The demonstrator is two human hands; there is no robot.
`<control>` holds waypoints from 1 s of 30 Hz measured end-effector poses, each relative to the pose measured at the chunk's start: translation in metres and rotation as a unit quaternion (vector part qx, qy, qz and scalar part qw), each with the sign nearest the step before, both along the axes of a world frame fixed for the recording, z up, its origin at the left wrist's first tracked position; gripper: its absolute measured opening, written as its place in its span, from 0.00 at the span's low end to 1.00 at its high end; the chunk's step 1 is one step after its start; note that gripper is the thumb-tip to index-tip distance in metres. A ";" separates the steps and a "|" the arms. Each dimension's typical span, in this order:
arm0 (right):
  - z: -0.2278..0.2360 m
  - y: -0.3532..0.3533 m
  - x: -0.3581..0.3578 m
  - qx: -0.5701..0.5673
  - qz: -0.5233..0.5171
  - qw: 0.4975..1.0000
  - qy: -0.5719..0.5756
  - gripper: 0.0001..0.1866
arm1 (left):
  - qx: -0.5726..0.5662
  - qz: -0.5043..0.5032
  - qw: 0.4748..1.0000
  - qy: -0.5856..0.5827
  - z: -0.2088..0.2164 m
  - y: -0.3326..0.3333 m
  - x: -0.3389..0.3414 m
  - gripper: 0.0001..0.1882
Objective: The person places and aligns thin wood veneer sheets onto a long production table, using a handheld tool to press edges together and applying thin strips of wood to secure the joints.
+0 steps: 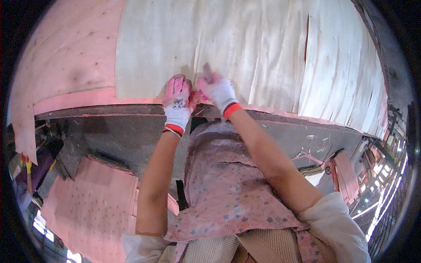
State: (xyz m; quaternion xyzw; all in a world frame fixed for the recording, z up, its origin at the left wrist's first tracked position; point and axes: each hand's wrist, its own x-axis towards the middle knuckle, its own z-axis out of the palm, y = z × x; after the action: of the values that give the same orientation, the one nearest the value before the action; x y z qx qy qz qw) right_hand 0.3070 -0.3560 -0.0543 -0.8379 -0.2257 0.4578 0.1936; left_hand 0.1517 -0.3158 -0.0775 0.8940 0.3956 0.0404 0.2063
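Observation:
Pale wood veneer (245, 48) covers most of the bench in front of me, lying in rippled strips with a long dark split toward the right. My left hand (177, 100), in a white work glove with pink-stained fingers, presses flat at the veneer's near edge, fingers stretched out. Just right of it, my right hand (219, 93) in a matching glove is closed around a short, flat, brownish tool (207, 70). The tool points away from me over the veneer; blur hides its exact kind. The two thumbs come close together at the edge.
Pink-coated sheet (79, 57) lies left of the veneer, and a strip of it hangs off the left end. Behind me on the left stands a stack of pink sheets (94, 201). More pink boards (345, 175) stand at the right. Veneer scraps (322, 142) litter the grey floor.

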 end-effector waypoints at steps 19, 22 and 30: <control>-0.024 -0.044 0.122 0.041 -0.279 0.912 0.298 0.12 | -0.101 0.150 0.977 0.115 0.019 -0.009 0.035 0.12; -0.021 -0.042 0.122 0.046 -0.275 0.908 0.312 0.14 | -0.187 0.117 0.965 0.141 0.020 0.008 0.026 0.16; -0.020 -0.042 0.122 0.044 -0.281 0.911 0.298 0.18 | -0.212 -0.010 0.949 0.233 0.026 0.020 0.035 0.19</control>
State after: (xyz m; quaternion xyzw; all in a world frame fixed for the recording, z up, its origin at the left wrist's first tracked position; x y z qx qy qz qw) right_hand 0.4294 -0.3976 -0.0739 -0.6815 0.0670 0.6028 0.4094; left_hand 0.1865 -0.2956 -0.0516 0.8182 0.4230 -0.2558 0.2937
